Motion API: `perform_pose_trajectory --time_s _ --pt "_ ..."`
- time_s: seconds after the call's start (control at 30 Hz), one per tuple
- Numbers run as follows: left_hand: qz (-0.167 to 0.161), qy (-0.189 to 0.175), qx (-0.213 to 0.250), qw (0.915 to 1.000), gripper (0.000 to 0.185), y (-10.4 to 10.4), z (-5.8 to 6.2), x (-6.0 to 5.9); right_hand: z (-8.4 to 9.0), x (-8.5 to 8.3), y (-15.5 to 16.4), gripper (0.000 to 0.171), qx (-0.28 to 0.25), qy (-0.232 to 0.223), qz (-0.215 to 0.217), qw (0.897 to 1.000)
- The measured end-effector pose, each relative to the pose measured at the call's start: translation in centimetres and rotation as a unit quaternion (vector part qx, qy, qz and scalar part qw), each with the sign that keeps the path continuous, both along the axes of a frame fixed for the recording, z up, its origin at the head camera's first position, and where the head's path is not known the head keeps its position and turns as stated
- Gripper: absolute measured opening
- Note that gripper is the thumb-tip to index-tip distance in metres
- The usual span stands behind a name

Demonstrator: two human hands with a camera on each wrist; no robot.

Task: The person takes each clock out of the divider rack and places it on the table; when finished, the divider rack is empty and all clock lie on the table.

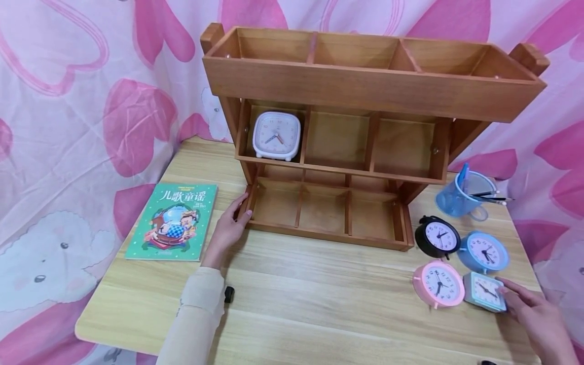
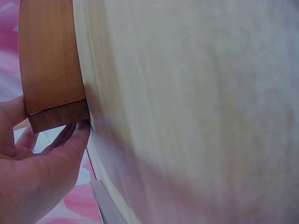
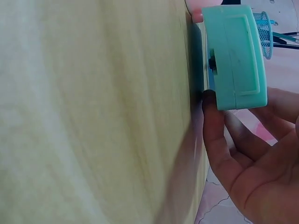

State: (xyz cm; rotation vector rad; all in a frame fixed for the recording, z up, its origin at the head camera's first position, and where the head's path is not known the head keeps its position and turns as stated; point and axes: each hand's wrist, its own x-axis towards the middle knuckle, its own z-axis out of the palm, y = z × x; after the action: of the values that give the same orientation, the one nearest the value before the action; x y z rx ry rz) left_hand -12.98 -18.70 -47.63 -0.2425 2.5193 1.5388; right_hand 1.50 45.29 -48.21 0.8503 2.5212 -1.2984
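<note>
My left hand (image 1: 229, 230) holds the lower left end of a brown wooden three-tier shelf (image 1: 328, 238); in the left wrist view its thumb and fingers (image 2: 77, 140) lie about the corner. At the right, my right hand (image 1: 534, 312) grips a square mint-green alarm clock (image 1: 485, 292) by its right side. The right wrist view shows the clock's green side (image 3: 233, 56) with fingertips against its end. Close by are a round pink alarm clock (image 1: 439, 284), a blue one (image 1: 483, 252) and a black one (image 1: 437, 236). A white alarm clock (image 1: 276, 135) stands in the middle tier's left compartment.
A green children's book (image 1: 171, 223) lies on the light wood table (image 1: 319, 299), left of the shelf. A blue mesh pen cup (image 1: 461, 195) with pens and pencils stands behind the clocks. A pink heart-patterned curtain (image 1: 59, 152) hangs around the table.
</note>
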Motion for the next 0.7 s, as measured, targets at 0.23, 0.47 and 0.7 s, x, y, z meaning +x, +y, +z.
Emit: perform_pose_trajectory --time_s 0.23,0.47,0.7 --pt "0.002 -0.004 0.005 1.0 0.053 -0.11 0.06 0.09 0.42 -0.76 -0.35 0.066 0.102 -0.029 0.036 0.994" --pt "0.001 -0.002 0.006 1.0 0.053 -0.05 0.05 0.07 0.29 -0.96 -0.57 0.066 0.108 -0.038 0.025 0.993" --pt "0.001 -0.001 0.004 1.0 0.053 0.03 0.08 0.13 -0.24 -0.83 -0.32 0.066 0.108 -0.028 0.032 0.993"
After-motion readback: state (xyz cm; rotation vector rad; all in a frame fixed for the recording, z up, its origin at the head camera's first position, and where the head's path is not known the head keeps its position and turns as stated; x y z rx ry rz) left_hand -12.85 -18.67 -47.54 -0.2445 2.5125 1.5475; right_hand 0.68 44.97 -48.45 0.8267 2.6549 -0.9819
